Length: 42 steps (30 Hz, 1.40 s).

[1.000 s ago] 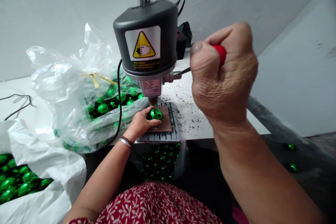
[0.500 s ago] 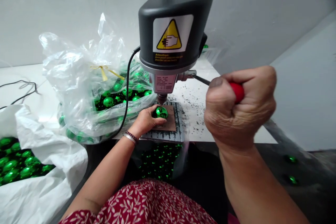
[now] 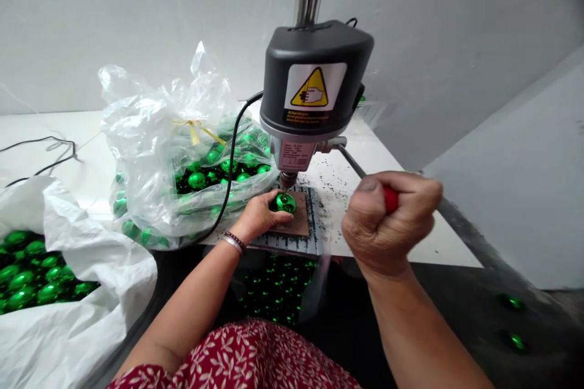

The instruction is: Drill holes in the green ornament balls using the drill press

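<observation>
My left hand (image 3: 261, 216) pinches a shiny green ball (image 3: 286, 203) on a brown board (image 3: 298, 225), thumb in front and fingers behind. Right above the ball is the chuck (image 3: 288, 179) of a black drill press (image 3: 317, 76); whether the bit touches the ball is too small to tell. At the right, my right hand (image 3: 392, 219) is wrapped round the red knob (image 3: 390, 199) of the press lever (image 3: 353, 161).
Behind my left hand lies a clear plastic bag (image 3: 137, 134) of green balls. A white sack (image 3: 109, 273) holds more at the left. Dark flakes litter the white table (image 3: 378, 158); a black cable (image 3: 232, 158) hangs beside the press. Two balls lie on the floor (image 3: 479, 340).
My right hand and the lever knob have moved down and left. The view has shifted, so the press appears lower and farther right. My left hand still holds the ball.
</observation>
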Tool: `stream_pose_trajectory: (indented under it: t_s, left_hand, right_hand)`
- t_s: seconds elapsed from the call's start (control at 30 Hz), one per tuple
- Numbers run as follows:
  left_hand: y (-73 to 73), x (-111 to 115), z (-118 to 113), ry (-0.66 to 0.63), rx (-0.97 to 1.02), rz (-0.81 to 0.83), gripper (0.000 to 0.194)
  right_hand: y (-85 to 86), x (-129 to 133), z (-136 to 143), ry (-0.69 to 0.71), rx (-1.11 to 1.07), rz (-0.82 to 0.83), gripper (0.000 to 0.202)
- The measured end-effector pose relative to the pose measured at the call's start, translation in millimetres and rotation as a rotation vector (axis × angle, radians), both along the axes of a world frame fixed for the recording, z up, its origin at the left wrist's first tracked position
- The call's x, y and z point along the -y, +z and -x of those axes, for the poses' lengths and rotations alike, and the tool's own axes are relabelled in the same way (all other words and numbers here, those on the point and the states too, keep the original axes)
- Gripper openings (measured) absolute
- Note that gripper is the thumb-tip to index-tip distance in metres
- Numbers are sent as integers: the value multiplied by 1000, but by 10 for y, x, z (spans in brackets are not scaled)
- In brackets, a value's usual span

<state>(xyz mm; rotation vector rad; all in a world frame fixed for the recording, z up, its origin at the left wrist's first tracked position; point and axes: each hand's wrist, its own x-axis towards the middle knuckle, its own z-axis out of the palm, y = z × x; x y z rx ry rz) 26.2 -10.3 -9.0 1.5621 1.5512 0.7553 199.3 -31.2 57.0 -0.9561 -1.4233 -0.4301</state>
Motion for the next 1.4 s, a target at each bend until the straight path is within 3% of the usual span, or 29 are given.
stream_pose_trajectory:
  t_s: [0.13,0.2,0.27,0.37,0.5,0.63,0.73,0.8,0.9,0.97,1.03,1.2,1.3,1.4]
  left_hand:
    - [-51,-8,18,-17,-2,-15,55]
    - [-79,-14,32,-26,-16,-28,56]
    - [-97,-18,40,-28,-22,-32,58]
    - [-100,-8,33,-43,-33,-36,55]
    - [-69,81,37,-16,-81,-65,54]
    - [17,291,179,-169,-99,-77,62]
    - [164,437,356,-281,-116,-52,76]
    - [301,461,469,-212,-139,-88,63]
    - [504,326,608,74,-263,-287,33]
    - [597,137,676,257,-414,-401,30]
    - [643,-80,722,346,-537,-382,32]
    - [572,-397,764,498,-559,-209,26]
    - [431,-366,762,344,-463,-64,27]
    - [266,-280,718,205,-500,-67,46]
  right_hand:
    - [-130,17,-14,35,6,40,10]
    - [-115,12,-21,52,22,43,13]
    - [1,-25,-23,42,14,1,14]
    - [313,-145,-19,4,-13,-42,17]
    - [647,-313,-10,-18,-58,86,27]
    - [697,-350,-3,-11,-83,144,26]
    - [686,-326,3,-15,-107,172,24]
    - [694,-314,8,-15,-120,190,23]
    - [707,-312,14,-1,-129,198,20]
    - [704,-316,15,6,-129,189,20]
    - [691,-318,11,11,-123,177,21]
    - [660,-326,-16,41,-103,147,24]
    - [651,-335,-16,48,-106,127,23]
    - [636,-340,-2,42,-115,103,23]
